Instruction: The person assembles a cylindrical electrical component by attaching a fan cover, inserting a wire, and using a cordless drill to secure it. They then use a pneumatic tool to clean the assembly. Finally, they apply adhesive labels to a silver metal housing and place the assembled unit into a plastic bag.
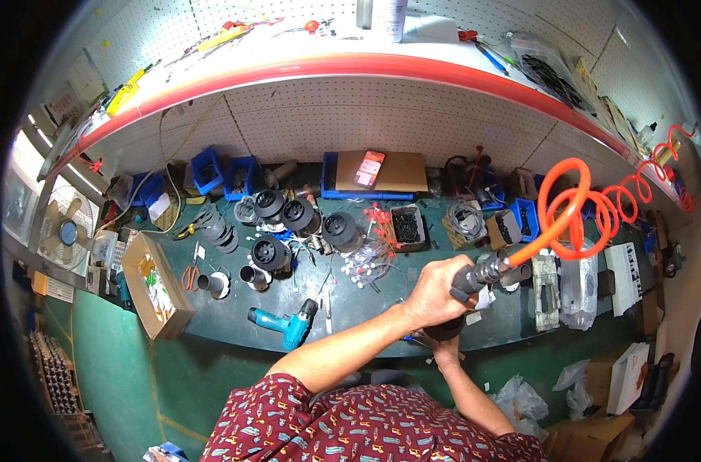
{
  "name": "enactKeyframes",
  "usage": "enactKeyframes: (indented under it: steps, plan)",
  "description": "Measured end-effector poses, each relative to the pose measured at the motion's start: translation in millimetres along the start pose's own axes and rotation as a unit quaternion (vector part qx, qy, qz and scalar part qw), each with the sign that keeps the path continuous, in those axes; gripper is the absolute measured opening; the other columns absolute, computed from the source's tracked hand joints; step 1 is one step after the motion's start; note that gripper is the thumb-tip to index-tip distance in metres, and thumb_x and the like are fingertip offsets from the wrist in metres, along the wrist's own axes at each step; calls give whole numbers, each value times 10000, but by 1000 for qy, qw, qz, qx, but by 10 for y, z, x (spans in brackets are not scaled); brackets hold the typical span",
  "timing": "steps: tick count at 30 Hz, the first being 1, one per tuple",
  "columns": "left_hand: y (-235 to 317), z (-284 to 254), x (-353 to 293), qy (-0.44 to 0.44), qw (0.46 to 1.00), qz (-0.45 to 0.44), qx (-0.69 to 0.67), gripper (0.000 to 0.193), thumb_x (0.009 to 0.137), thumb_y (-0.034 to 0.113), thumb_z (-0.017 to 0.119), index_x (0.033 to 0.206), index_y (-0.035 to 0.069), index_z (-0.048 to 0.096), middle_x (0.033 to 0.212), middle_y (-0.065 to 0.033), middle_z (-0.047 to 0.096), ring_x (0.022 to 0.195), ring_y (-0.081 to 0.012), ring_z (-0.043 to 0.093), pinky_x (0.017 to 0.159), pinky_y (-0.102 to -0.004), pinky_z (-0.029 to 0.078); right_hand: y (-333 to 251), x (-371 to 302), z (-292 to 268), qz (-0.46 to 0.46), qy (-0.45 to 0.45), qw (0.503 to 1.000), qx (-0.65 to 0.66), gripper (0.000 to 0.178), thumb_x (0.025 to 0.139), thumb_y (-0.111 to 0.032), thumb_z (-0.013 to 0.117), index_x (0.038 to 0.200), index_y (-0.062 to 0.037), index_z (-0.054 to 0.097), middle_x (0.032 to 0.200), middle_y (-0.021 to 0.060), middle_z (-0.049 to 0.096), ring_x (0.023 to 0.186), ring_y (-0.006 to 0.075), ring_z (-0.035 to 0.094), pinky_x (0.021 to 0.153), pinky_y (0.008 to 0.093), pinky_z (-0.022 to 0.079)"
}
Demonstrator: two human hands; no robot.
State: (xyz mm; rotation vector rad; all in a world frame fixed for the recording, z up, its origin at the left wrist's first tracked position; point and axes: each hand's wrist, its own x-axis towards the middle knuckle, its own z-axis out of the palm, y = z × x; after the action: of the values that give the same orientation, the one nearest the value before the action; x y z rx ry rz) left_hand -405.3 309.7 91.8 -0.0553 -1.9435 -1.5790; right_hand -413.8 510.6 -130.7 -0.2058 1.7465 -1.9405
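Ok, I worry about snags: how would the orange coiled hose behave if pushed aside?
The orange coiled hose would probably flex yet spring back, since its loops hold a round shape in mid-air. It may also tug on the black tool in the left hand, being joined to its end.

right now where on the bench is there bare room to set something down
The front-left bench, between the open cardboard box and the teal drill, looks bare. So does a smaller patch left of the grey bracket. Mid-bench is crowded with black housings and wires.
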Motion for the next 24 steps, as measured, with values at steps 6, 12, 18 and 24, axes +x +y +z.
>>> enactKeyframes:
  steps: [6, 12, 18, 24]
  plan:
    - [287, -151, 284, 19, 999, -2, 28, 218, 795, 62, 747, 979, 23, 638, 810, -57, 697, 723, -116, 662, 686, -302, 545, 93, 101, -21, -134, -55, 978, -153, 471, 943, -297, 726, 1302, -24, 590, 1151, 28, 662, 997, 138, 619, 803, 303, 529]
    - [-160, -480, 200, -59, 958, -169, 223, 290, 751, 130, 719, 994, 6, 621, 721, -187, 649, 686, -324, 682, 677, -402, 535, -24, -75, -183, -39, -1, 998, -46, 572, 975, -146, 678, 1479, -5, 446, 1384, 77, 587, 1132, 201, 619, 1010, 363, 480]
    - [-1614, -655, -593, -206, 870, -317, 316, 441, 763, 237, 745, 1153, 56, 652, 1004, -225, 727, 1023, -420, 692, 885, -514, 552, 413, -719, -830, 132, 256, 944, -163, 224, 924, -23, 595, 1134, 25, 655, 1110, 113, 693, 1063, 218, 643, 895, 384, 553]
    - [-2341, -590, -1045, -271, 840, -379, 277, 461, 781, 226, 781, 1143, -5, 610, 1050, -278, 706, 1071, -436, 675, 912, -508, 543, 391, -744, -516, 449, 174, 840, 250, 786, 1035, -512, 519, 1591, -56, 201, 1573, 277, 338, 1396, 485, 430, 1073, 671, 445]
